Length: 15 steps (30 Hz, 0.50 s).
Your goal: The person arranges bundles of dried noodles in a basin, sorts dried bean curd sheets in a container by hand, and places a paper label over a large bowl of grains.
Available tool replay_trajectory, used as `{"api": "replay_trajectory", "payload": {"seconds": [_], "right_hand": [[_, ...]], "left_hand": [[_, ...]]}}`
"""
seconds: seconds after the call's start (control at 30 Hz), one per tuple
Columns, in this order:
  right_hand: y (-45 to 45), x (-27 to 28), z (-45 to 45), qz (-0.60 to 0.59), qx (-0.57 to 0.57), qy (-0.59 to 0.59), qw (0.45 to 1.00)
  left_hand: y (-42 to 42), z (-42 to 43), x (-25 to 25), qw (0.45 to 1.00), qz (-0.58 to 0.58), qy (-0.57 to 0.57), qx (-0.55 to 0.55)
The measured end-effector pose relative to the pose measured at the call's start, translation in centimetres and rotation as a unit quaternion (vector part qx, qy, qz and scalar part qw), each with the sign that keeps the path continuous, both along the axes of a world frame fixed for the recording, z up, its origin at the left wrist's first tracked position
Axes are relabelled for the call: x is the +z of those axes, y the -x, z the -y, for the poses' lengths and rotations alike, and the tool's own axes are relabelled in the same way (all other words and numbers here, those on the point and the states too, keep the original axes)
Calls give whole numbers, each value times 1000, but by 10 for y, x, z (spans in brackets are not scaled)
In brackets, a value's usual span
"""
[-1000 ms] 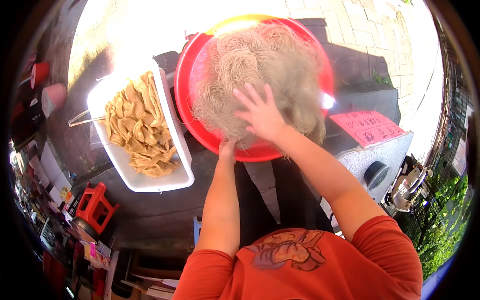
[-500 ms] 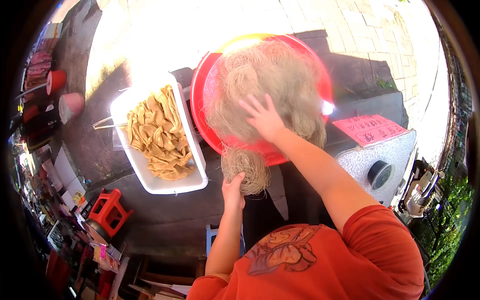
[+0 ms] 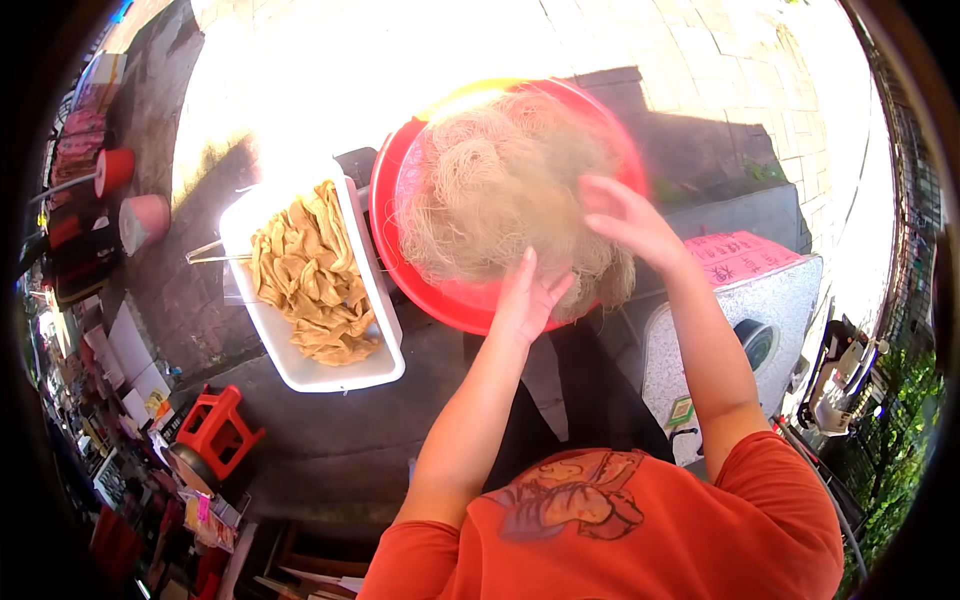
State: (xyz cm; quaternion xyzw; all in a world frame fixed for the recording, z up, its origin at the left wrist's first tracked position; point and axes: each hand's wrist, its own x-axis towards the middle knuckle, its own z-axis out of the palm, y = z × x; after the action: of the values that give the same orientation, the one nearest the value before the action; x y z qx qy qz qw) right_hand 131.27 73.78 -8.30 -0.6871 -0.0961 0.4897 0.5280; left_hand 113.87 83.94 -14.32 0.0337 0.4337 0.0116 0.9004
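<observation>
Noodles: we see the pale tangle (image 3: 475, 190) heaped in the red basin (image 3: 440, 300), parts blurred.
Left hand: our left (image 3: 532, 303) is at the near edge of the heap, fingers apart — whether it touches strands, we cannot tell.
Right hand: our right (image 3: 632, 225) is at the heap's right side, thumb apart from the fingers.
Tub: left of the basin, the white tub (image 3: 383, 310) holds tan pieces (image 3: 310, 270) and tongs (image 3: 215, 254).
Sign: to our right, pink (image 3: 740, 258), on a speckled top (image 3: 790, 300).

Strands (image 3: 575, 165) blurry by right edge of red basin (image 3: 425, 295), pink sign (image 3: 745, 258) illegible, speckled slab (image 3: 790, 305) part-hidden by right forearm (image 3: 702, 350)
</observation>
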Motion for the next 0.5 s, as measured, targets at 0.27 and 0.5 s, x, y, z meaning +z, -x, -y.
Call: {"api": "replay_trajectory", "payload": {"seconds": [0.27, 0.5], "right_hand": [[19, -105, 34, 350, -138, 133, 917], [68, -205, 118, 148, -326, 282, 890]], "left_hand": [[20, 7, -11, 977, -141, -70, -141], [71, -29, -28, 830, -265, -457, -180]]}}
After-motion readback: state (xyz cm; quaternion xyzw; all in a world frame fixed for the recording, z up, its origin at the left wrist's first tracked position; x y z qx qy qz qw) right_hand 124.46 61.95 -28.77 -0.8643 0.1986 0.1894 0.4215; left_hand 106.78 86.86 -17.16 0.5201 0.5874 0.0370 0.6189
